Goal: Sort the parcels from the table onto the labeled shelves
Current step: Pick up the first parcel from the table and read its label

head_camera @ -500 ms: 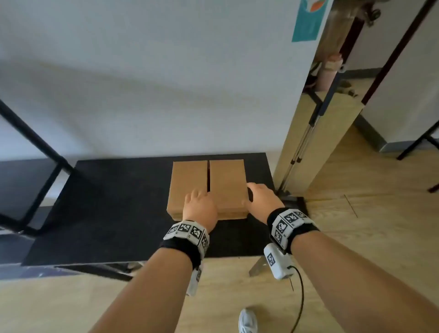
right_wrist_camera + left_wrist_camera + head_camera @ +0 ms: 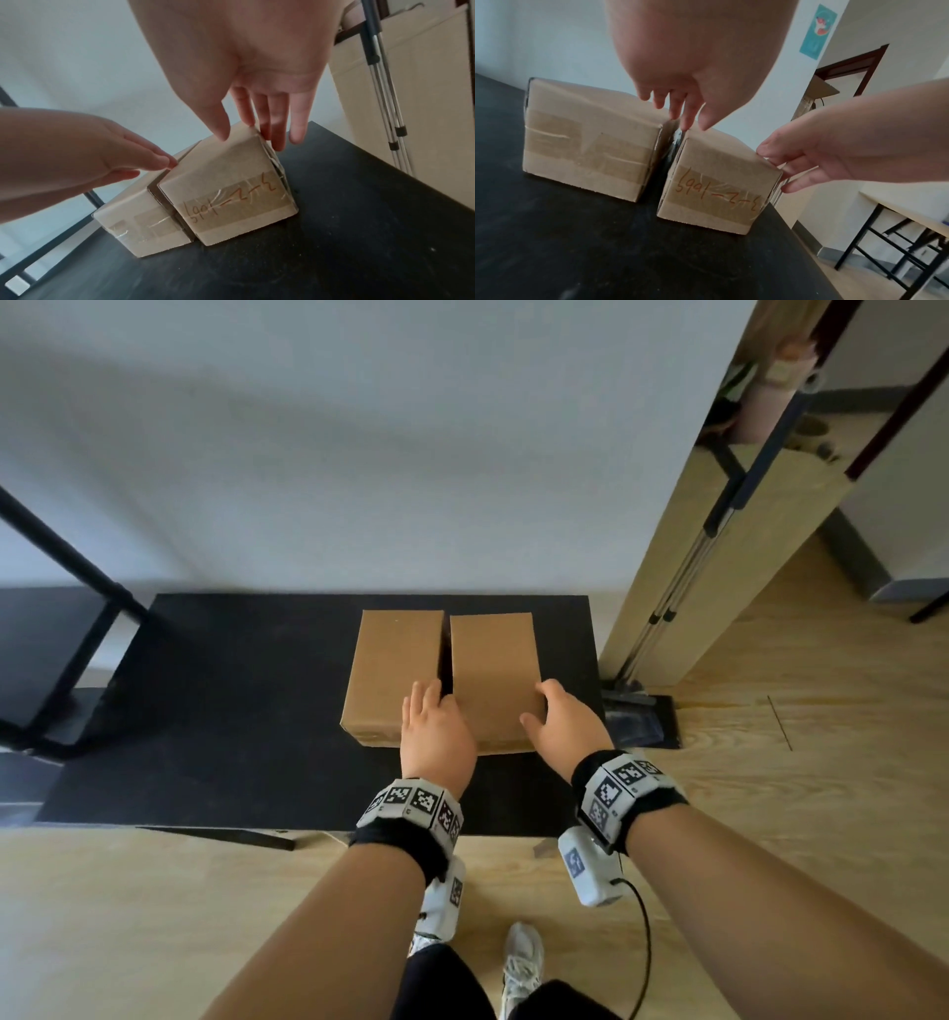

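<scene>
Right parcel [image 2: 494, 677] long axis toward wall, labelled end nearest; left hand [image 2: 434, 737], right hand [image 2: 565, 726] flank it, fingers loose.

Black table [image 2: 231, 711] against white wall; two brown cardboard parcels lie directly on it, side by side with a narrow gap: left parcel [image 2: 393, 670], taped; right parcel [image 2: 495, 670], tape bearing orange handwriting.

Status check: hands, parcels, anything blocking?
Both hands open: left hand, right hand flanking right parcel. Left parcel alongside crowds left fingers.
</scene>
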Tool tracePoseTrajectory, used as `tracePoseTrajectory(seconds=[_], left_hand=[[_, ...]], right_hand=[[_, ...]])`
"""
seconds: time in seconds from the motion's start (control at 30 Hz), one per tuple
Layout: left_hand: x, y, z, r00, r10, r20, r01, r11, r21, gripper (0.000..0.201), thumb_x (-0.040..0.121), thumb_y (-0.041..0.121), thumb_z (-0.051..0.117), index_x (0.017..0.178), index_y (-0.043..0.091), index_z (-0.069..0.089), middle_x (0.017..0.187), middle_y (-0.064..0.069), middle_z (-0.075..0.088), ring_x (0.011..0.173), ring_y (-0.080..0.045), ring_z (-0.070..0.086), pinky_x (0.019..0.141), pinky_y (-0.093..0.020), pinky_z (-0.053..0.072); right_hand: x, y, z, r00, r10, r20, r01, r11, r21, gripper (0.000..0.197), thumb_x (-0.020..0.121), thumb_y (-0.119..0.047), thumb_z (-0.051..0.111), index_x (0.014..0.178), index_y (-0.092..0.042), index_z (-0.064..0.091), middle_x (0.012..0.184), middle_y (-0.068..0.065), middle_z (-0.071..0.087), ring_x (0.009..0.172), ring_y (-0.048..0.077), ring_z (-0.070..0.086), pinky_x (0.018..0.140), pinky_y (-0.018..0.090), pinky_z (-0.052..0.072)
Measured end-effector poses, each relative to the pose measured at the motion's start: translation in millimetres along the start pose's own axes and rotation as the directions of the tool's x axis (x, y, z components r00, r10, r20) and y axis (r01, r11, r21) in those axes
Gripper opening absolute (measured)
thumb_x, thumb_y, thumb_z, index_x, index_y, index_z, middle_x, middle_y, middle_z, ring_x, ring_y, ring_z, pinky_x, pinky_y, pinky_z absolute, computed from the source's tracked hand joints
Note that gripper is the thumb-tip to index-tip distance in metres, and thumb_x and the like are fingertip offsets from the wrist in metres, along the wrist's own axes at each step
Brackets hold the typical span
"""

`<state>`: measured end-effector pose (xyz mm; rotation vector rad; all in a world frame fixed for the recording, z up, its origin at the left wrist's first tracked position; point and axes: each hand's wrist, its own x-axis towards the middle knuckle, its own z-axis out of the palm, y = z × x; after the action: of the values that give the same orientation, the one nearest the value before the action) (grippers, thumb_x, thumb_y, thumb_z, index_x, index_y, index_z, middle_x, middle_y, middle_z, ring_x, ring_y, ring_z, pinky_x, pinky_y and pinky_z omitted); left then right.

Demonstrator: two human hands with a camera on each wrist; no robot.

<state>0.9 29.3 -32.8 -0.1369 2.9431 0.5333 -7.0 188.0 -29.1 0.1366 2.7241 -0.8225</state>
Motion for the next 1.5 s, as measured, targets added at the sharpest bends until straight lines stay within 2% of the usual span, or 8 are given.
tracePoseTrajectory(seconds=[0.1, 0.23, 0.43, 0.67, 0.87, 1.2, 1.37, 1.5], left_hand=[[-7.9, 3.2, 2.0, 0.996, -0.036, -0.080, 0.023, 0.986, -0.166, 0.035, 0.102, 0.009, 0.039, 0.125, 0.006, 0.065, 0.135, -0.009, 0.060, 0.127, -0.027, 0.048, 0.104, -0.033, 0.040], [-20.9, 8.8, 1.4, 0.985, -0.127, -0.114, 0.074, 0.922, -0.381, 0.032, 0.102, 0.012, 0.044, 0.124, 0.009, 0.068, 0.124, -0.005, 0.067, 0.111, -0.022, 0.062, 0.087, -0.025, 0.046], [-28.4, 24.8, -2.2, 0.974, -0.205, -0.091, 0.097, 0.750, -0.654, 0.018, 0.096, 0.014, 0.059, 0.107, 0.020, 0.072, 0.110, 0.003, 0.066, 0.102, -0.015, 0.064, 0.088, -0.031, 0.057], [-24.1, 23.8, 2.4, 0.958, -0.256, 0.127, 0.278, 0.735, -0.618, 0.071, 0.092, 0.035, 0.066, 0.153, 0.021, 0.033, 0.150, -0.004, 0.042, 0.135, -0.022, 0.045, 0.107, -0.039, 0.043], [-28.3, 28.7, 11.6, 0.951, -0.162, 0.262, 0.299, 0.690, -0.659, 0.051, 0.103, 0.023, 0.050, 0.152, 0.018, 0.037, 0.148, -0.003, 0.051, 0.133, -0.019, 0.051, 0.102, -0.029, 0.043], [-32.8, 20.4, -7.9, 0.983, -0.176, 0.057, 0.171, 0.744, -0.646, 0.039, 0.104, 0.018, 0.043, 0.140, 0.021, 0.056, 0.140, -0.002, 0.058, 0.125, -0.020, 0.056, 0.100, -0.034, 0.051], [-33.1, 23.5, -4.6, 0.990, -0.126, 0.067, 0.141, 0.795, -0.591, 0.037, 0.099, 0.019, 0.055, 0.135, 0.023, 0.061, 0.139, -0.002, 0.056, 0.122, -0.020, 0.057, 0.081, -0.020, 0.048], [-35.3, 23.5, 5.8, 0.977, -0.198, 0.082, 0.208, 0.780, -0.591, 0.051, 0.093, 0.016, 0.065, 0.143, 0.020, 0.051, 0.146, -0.003, 0.048, 0.137, -0.023, 0.044, 0.110, -0.036, 0.041]], right_hand=[[-4.3, 7.1, -2.5, 0.998, 0.048, -0.048, -0.046, 0.998, 0.039, 0.045, 0.098, -0.033, 0.055, 0.137, -0.013, 0.046, 0.122, 0.009, 0.066, 0.107, 0.027, 0.066, 0.082, 0.033, 0.050], [-11.8, 20.0, -3.5, 0.993, 0.089, -0.075, -0.079, 0.989, 0.126, 0.036, 0.097, -0.035, 0.057, 0.125, -0.013, 0.050, 0.112, 0.007, 0.067, 0.098, 0.026, 0.066, 0.076, 0.032, 0.049], [-14.8, 36.8, 2.4, 0.986, 0.158, 0.059, -0.168, 0.946, 0.277, 0.035, 0.099, -0.032, 0.053, 0.131, -0.017, 0.048, 0.119, 0.007, 0.064, 0.095, 0.019, 0.057, 0.082, 0.030, 0.045], [-18.7, 40.5, -2.7, 0.983, 0.143, -0.113, -0.099, 0.940, 0.327, 0.033, 0.100, -0.027, 0.050, 0.131, -0.016, 0.055, 0.130, 0.008, 0.058, 0.116, 0.023, 0.058, 0.093, 0.030, 0.045], [-27.4, 32.4, -7.0, 0.981, 0.152, -0.121, -0.095, 0.920, 0.381, 0.045, 0.103, -0.039, 0.043, 0.141, -0.014, 0.047, 0.135, 0.006, 0.056, 0.123, 0.022, 0.055, 0.091, 0.027, 0.042], [-22.3, 24.8, 5.2, 0.986, 0.157, 0.046, -0.164, 0.930, 0.328, 0.042, 0.104, -0.035, 0.043, 0.138, -0.012, 0.051, 0.131, 0.008, 0.062, 0.114, 0.022, 0.058, 0.087, 0.028, 0.040], [-23.6, 30.7, 1.8, 0.985, 0.163, -0.053, -0.139, 0.940, 0.311, 0.043, 0.102, -0.026, 0.049, 0.144, -0.016, 0.046, 0.139, 0.009, 0.057, 0.124, 0.026, 0.057, 0.101, 0.037, 0.046], [-27.2, 37.5, -7.5, 0.983, 0.088, -0.163, -0.044, 0.965, 0.258, 0.039, 0.102, -0.023, 0.048, 0.141, -0.017, 0.050, 0.138, 0.008, 0.055, 0.124, 0.024, 0.056, 0.100, 0.033, 0.045]])
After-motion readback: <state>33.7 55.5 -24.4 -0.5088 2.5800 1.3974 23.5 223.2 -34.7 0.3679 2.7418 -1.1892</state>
